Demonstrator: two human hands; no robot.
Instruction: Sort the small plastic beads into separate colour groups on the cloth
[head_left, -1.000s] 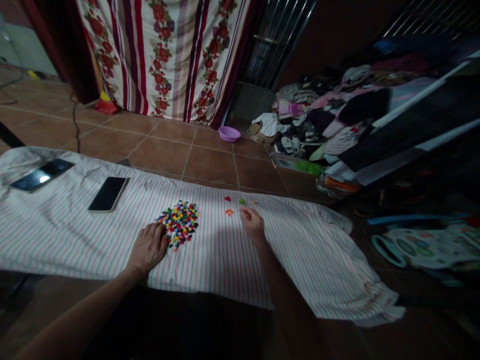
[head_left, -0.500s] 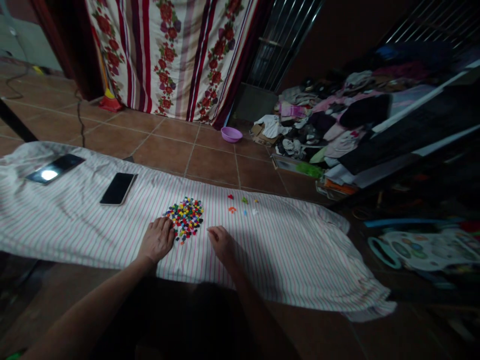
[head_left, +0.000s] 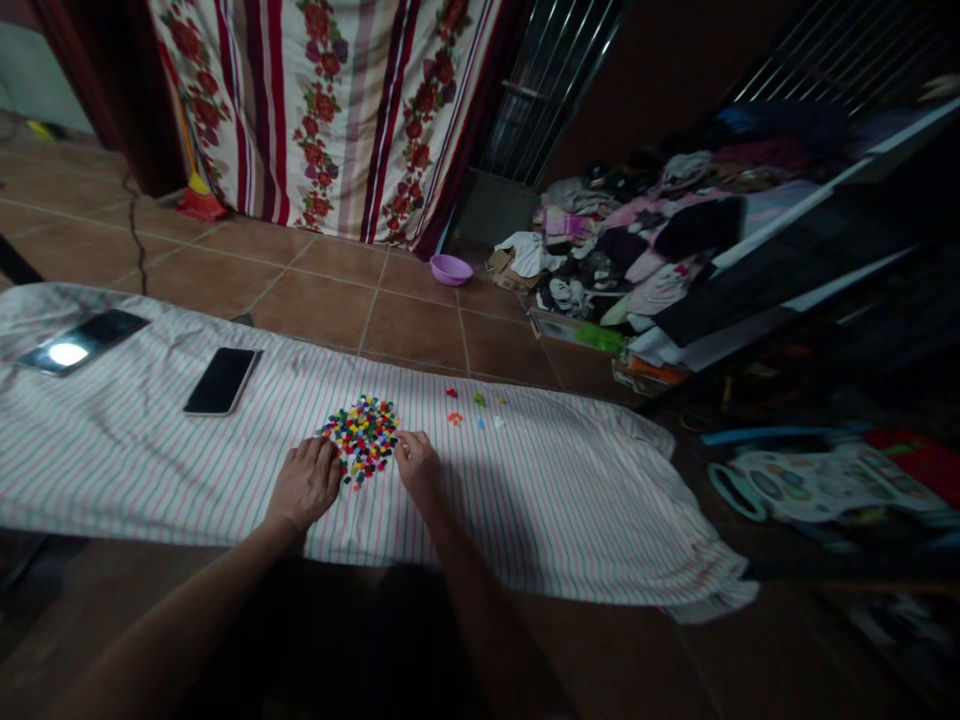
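- Surface: striped cloth (head_left: pixel 592 510), wrinkled at left, spread beneath everything in use.
- Pile of small coloured pieces (head_left: pixel 364 425): on cloth, between the hands.
- Left hand (head_left: pixel 305 482): palm down, fingers extended, at pile's left edge.
- Right hand (head_left: pixel 418 465): thumb and fingertips drawn together at pile's right edge; cannot tell whether a piece is pinched.
- Small colour groups (head_left: pixel 455 419): beyond right hand.
- Two phones (head_left: pixel 221 382): left of pile.
- Room: dim; tiled floor (head_left: pixel 412 330), purple basin (head_left: pixel 451 270), flowered curtain (head_left: pixel 337 120), heaped clothes (head_left: pixel 637 220) at right.
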